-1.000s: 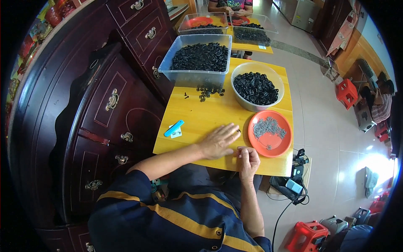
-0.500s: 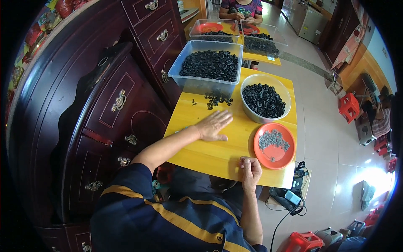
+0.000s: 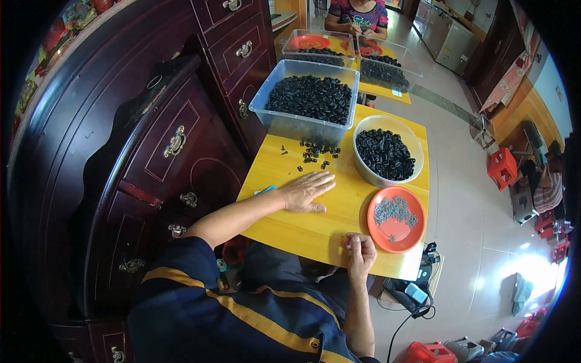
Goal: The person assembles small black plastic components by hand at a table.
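Note:
My left hand (image 3: 305, 190) lies flat and open on the yellow table (image 3: 327, 224), fingers spread, pointing toward a scatter of small black parts (image 3: 315, 152). My right hand (image 3: 361, 250) rests near the table's front edge with its fingers curled together; whether it pinches something small I cannot tell. Just right of it sits an orange plate (image 3: 396, 233) holding a heap of small grey metal pieces. A white bowl (image 3: 388, 155) full of black parts stands behind the plate. A clear plastic bin (image 3: 306, 100) of black parts sits at the far left of the table.
A dark red wooden cabinet (image 3: 151, 145) with brass handles runs along the left. A blue object (image 3: 264, 190) peeks out beside my left forearm. Another person (image 3: 357, 15) sits at a second yellow table with bins. Red stools (image 3: 502, 169) and cables on the tiled floor at right.
My left hand has slid forward across the table toward the scattered black parts, now covering the blue object. My right hand stays curled at the front edge.

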### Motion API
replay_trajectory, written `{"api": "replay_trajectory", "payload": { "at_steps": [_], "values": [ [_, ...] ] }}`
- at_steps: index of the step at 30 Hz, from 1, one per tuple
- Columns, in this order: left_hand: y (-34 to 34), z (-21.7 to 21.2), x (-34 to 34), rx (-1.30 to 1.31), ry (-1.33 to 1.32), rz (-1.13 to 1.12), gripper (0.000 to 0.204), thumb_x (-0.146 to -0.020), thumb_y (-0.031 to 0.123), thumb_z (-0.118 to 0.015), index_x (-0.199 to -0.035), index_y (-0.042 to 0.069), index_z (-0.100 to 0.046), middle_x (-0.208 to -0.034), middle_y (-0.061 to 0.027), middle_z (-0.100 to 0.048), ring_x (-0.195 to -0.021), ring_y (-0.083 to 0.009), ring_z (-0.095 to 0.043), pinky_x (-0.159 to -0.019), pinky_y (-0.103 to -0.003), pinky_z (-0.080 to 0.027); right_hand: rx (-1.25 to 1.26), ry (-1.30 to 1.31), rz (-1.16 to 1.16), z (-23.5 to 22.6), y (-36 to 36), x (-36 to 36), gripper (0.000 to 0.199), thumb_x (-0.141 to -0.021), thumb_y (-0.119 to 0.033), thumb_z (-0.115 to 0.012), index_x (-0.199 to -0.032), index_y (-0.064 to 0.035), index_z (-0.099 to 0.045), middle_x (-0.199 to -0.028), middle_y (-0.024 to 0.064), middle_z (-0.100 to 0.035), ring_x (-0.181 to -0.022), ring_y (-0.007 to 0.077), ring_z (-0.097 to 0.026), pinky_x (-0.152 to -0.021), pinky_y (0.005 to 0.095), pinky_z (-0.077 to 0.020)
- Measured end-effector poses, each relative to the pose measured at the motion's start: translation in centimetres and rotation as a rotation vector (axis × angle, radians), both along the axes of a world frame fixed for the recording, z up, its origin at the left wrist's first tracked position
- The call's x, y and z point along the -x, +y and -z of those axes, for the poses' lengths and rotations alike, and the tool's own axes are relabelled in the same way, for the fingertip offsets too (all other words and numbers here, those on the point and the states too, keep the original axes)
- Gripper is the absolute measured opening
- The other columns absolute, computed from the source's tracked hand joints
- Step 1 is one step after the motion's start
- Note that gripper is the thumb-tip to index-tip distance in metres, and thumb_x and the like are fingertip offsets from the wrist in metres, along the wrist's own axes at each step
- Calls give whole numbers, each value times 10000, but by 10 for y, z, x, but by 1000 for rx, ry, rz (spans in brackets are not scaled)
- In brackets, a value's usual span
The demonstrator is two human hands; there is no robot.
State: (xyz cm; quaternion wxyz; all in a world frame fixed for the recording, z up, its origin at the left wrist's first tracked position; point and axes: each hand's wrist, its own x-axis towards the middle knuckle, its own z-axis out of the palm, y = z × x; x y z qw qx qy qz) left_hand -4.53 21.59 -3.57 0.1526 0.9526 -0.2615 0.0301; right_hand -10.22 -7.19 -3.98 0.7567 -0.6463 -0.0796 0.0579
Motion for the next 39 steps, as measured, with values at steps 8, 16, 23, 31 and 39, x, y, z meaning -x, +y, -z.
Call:
{"api": "replay_trajectory", "payload": {
  "at_steps": [8, 16, 23, 31, 39],
  "values": [
    [2, -2, -37, 35, -21, -215, 837, -936, 591, -504, -1481, -22, -342, -1570, -254, -257, -1484, -382, -185, -1214, -474, -167, -18, 55, -17, 7, -1, 1, 154, -987, -123, -600, -941, 15, -648, -906, 51, -681, -793, 97, -594, -745, 250, -486],
    [-42, -7, -64, -39, -12, -293, 829, -932, 554, -538, -1482, -31, -332, -1565, -230, -278, -1478, -370, -203, -1208, -501, -155, -13, 80, -13, 6, -1, 1, 138, -987, -103, -588, -928, 11, -639, -920, 60, -684, -786, 100, -595, -741, 246, -488],
    [-25, 3, -62, -24, -30, -331, 810, -934, 535, -545, -1471, -36, -344, -1558, -233, -285, -1472, -379, -209, -1198, -504, -179, -19, 69, -17, 2, 0, 1, 136, -988, -101, -586, -927, 9, -638, -899, 51, -674, -763, 94, -576, -721, 239, -477],
    [-24, -3, -14, 177, -117, -572, 839, -942, 512, -555, -1470, -84, -293, -1563, -275, -233, -1473, -412, -178, -1200, -502, -178, 2, 47, -22, 5, 0, -1, 138, -987, -103, -587, -934, 13, -640, -920, 65, -681, -790, 102, -595, -735, 246, -489],
    [-26, -7, -10, 3, -13, -801, 852, -942, 500, -562, -1450, -125, -284, -1529, -338, -248, -1450, -454, -204, -1203, -497, -169, -25, 47, -15, 3, 1, 1, 133, -987, -88, -579, -923, 14, -635, -923, 74, -682, -797, 107, -597, -746, 250, -490]
  ]
}}
